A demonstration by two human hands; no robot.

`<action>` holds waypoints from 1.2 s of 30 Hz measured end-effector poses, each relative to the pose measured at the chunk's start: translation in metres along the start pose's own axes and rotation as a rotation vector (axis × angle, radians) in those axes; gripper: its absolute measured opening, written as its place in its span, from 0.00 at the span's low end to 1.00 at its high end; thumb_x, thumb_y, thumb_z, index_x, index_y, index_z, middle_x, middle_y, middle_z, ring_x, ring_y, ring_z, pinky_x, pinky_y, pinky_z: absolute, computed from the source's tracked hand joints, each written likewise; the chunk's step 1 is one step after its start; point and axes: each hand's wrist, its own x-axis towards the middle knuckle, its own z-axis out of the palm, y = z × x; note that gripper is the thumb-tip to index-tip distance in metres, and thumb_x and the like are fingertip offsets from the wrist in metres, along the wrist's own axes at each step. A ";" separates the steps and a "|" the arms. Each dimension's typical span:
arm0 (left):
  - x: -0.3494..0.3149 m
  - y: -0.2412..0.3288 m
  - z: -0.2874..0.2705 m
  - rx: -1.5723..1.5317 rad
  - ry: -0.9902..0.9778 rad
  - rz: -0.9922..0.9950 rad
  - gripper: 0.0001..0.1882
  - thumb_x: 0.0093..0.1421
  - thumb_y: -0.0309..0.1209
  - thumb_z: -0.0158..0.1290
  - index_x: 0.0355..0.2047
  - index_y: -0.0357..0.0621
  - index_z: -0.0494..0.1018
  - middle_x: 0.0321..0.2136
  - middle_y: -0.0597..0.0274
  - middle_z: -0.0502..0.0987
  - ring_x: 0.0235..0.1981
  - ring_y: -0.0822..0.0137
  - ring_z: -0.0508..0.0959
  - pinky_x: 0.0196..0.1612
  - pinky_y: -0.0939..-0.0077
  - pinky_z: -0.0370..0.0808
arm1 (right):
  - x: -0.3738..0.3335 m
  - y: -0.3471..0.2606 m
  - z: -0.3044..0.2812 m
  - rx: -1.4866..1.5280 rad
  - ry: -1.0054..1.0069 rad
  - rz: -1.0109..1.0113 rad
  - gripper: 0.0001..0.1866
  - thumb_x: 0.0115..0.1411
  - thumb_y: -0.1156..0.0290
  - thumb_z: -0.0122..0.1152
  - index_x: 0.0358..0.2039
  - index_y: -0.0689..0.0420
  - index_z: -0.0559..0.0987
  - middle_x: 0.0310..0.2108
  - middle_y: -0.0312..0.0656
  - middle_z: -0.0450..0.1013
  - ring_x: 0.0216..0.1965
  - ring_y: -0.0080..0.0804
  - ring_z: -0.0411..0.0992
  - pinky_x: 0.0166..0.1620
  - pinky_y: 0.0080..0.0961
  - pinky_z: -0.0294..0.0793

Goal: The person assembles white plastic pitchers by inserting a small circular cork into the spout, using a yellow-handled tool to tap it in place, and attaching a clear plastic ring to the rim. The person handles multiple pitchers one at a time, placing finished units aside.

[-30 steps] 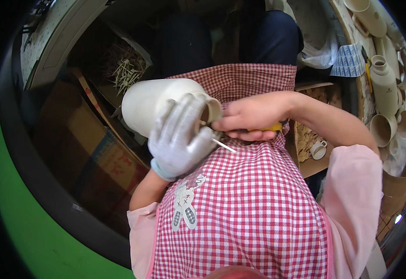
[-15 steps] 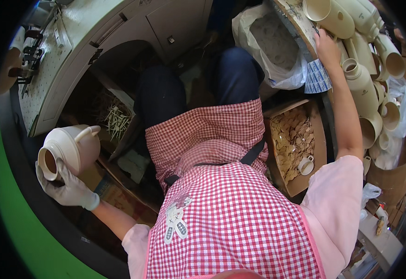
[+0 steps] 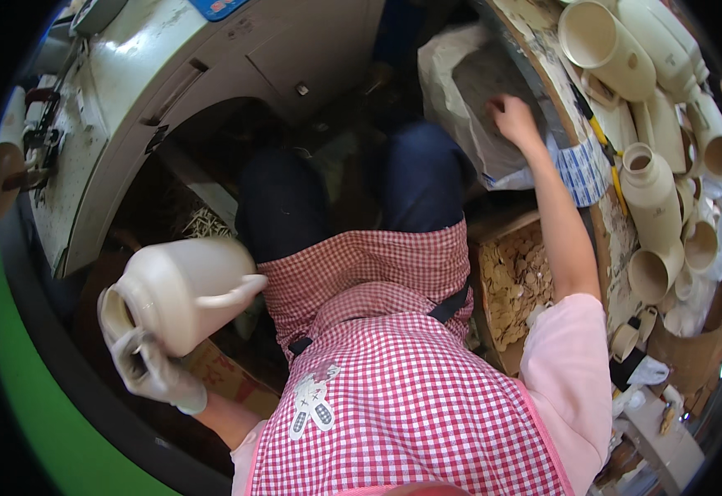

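Observation:
A cream plastic jug shell with a side handle lies tilted at my left, its round neck towards the left. My left hand, in a pale glove, is closed on the rim of that neck. My bare right hand is over the mouth of a white plastic bag. Its fingers are curled together, and anything in them is too small or blurred to make out. Just right of the bag, a yellow-and-black tool lies on the worn bench edge.
Several cream jug shells crowd the bench at the right. A cardboard box of small tan discs sits below my right forearm. A white machine table curves along the upper left. A blue-and-white printed sheet hangs by the bag.
My right hand has left the bench edge and moved left over the bag. My left hand has shifted the jug right and nearer to me, turning its handle towards my lap.

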 end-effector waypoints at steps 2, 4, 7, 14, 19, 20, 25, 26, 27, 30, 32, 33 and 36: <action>-0.003 0.002 0.025 -0.144 -0.078 0.016 0.07 0.55 0.25 0.58 0.31 0.34 0.73 0.57 0.33 0.74 0.59 0.44 0.75 0.64 0.51 0.68 | 0.054 0.069 0.068 -0.585 -0.348 0.171 0.27 0.67 0.49 0.54 0.46 0.63 0.84 0.50 0.60 0.78 0.52 0.60 0.77 0.56 0.48 0.75; -0.003 0.006 0.036 -0.163 -0.149 0.030 0.10 0.51 0.26 0.63 0.30 0.37 0.74 0.61 0.29 0.71 0.61 0.39 0.74 0.66 0.45 0.67 | 0.077 0.137 0.132 -0.153 -0.141 0.456 0.36 0.68 0.40 0.47 0.48 0.64 0.84 0.50 0.63 0.78 0.51 0.66 0.76 0.58 0.50 0.72; 0.003 0.010 0.038 -0.134 -0.192 0.102 0.34 0.51 0.35 0.73 0.55 0.37 0.74 0.59 0.34 0.73 0.60 0.43 0.76 0.62 0.53 0.74 | 0.090 0.205 0.159 -0.719 -0.247 -0.169 0.17 0.63 0.61 0.54 0.39 0.56 0.87 0.40 0.55 0.82 0.42 0.52 0.81 0.47 0.49 0.78; 0.007 0.020 0.046 -0.262 -0.303 0.206 0.57 0.45 0.29 0.77 0.72 0.37 0.55 0.63 0.43 0.71 0.62 0.52 0.76 0.63 0.59 0.77 | 0.024 0.040 0.036 -0.092 0.219 0.191 0.16 0.65 0.58 0.65 0.38 0.59 0.86 0.41 0.54 0.82 0.42 0.46 0.82 0.49 0.37 0.78; -0.002 0.031 0.058 -0.244 -0.359 0.305 0.63 0.42 0.33 0.79 0.74 0.37 0.52 0.61 0.47 0.74 0.59 0.54 0.78 0.61 0.61 0.77 | -0.082 -0.210 -0.030 0.910 0.015 -0.238 0.14 0.67 0.72 0.65 0.52 0.60 0.81 0.52 0.53 0.80 0.47 0.41 0.83 0.52 0.33 0.80; -0.004 0.034 0.059 -0.241 -0.371 0.299 0.62 0.42 0.34 0.79 0.73 0.36 0.54 0.59 0.47 0.75 0.58 0.53 0.79 0.60 0.59 0.77 | -0.102 -0.251 -0.040 1.219 -0.189 -0.218 0.17 0.68 0.75 0.62 0.57 0.58 0.79 0.54 0.53 0.79 0.48 0.42 0.83 0.52 0.35 0.81; -0.016 0.044 0.058 -0.143 -0.399 0.444 0.56 0.42 0.36 0.79 0.69 0.33 0.62 0.55 0.49 0.79 0.56 0.49 0.80 0.61 0.54 0.74 | -0.167 -0.382 -0.062 1.068 -0.627 -0.682 0.21 0.65 0.86 0.57 0.58 0.62 0.77 0.54 0.52 0.79 0.48 0.40 0.82 0.49 0.32 0.84; -0.018 0.046 0.057 -0.168 -0.417 0.423 0.55 0.42 0.36 0.79 0.68 0.33 0.63 0.54 0.49 0.79 0.57 0.49 0.80 0.62 0.54 0.74 | -0.169 -0.395 -0.057 0.874 -0.499 -0.918 0.21 0.62 0.88 0.58 0.55 0.62 0.80 0.53 0.51 0.79 0.48 0.40 0.83 0.49 0.31 0.84; -0.020 0.046 0.055 -0.179 -0.432 0.467 0.59 0.42 0.34 0.79 0.71 0.34 0.58 0.56 0.47 0.78 0.57 0.49 0.80 0.60 0.56 0.76 | -0.178 -0.402 -0.056 0.652 -0.416 -0.921 0.18 0.56 0.88 0.62 0.48 0.63 0.83 0.50 0.49 0.80 0.46 0.44 0.82 0.49 0.31 0.83; -0.026 0.046 0.051 -0.169 -0.453 0.512 0.62 0.42 0.32 0.79 0.73 0.35 0.53 0.57 0.46 0.77 0.57 0.50 0.79 0.60 0.58 0.77 | -0.191 -0.407 -0.046 0.378 -0.445 -0.896 0.19 0.52 0.85 0.66 0.46 0.62 0.82 0.49 0.49 0.79 0.45 0.45 0.83 0.47 0.31 0.84; -0.030 0.046 0.051 -0.188 -0.422 0.510 0.60 0.42 0.34 0.79 0.71 0.34 0.57 0.56 0.48 0.78 0.57 0.50 0.80 0.60 0.57 0.76 | -0.198 -0.406 -0.037 0.279 -0.279 -0.983 0.18 0.52 0.80 0.66 0.45 0.60 0.83 0.42 0.47 0.79 0.37 0.43 0.82 0.40 0.32 0.83; -0.030 0.045 0.050 -0.214 -0.393 0.500 0.57 0.42 0.35 0.79 0.70 0.34 0.60 0.55 0.49 0.79 0.57 0.49 0.80 0.61 0.56 0.75 | -0.201 -0.404 -0.033 0.220 -0.214 -1.015 0.18 0.51 0.78 0.67 0.45 0.59 0.83 0.39 0.46 0.79 0.33 0.41 0.82 0.36 0.32 0.83; -0.034 0.043 0.048 -0.185 -0.361 0.484 0.55 0.41 0.37 0.79 0.67 0.33 0.63 0.54 0.49 0.80 0.57 0.49 0.80 0.62 0.54 0.74 | -0.204 -0.407 -0.025 0.107 -0.078 -1.103 0.18 0.51 0.75 0.67 0.45 0.58 0.83 0.39 0.45 0.80 0.32 0.37 0.83 0.34 0.30 0.83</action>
